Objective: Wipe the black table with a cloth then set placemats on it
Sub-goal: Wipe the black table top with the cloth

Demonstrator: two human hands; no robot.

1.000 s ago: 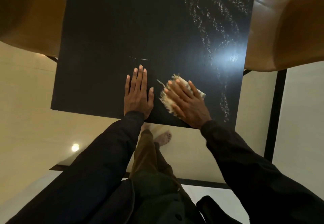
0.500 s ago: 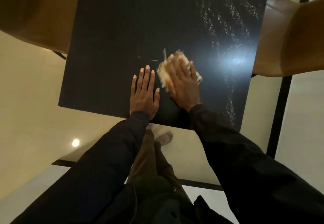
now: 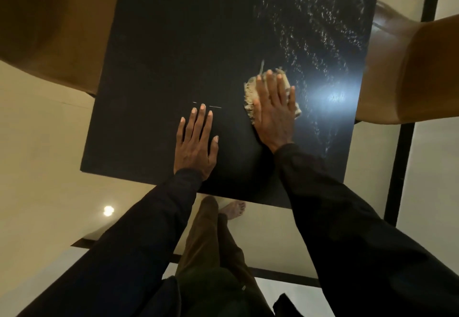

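Pressing cloth (image 3: 249, 98) — right hand (image 3: 273, 112) flat

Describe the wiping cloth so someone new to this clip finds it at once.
Start at the black table filling the view. On its right half, under the flat right hand, lies the cloth. It is the only pale, frayed-edged thing there; the left hand covers nothing.
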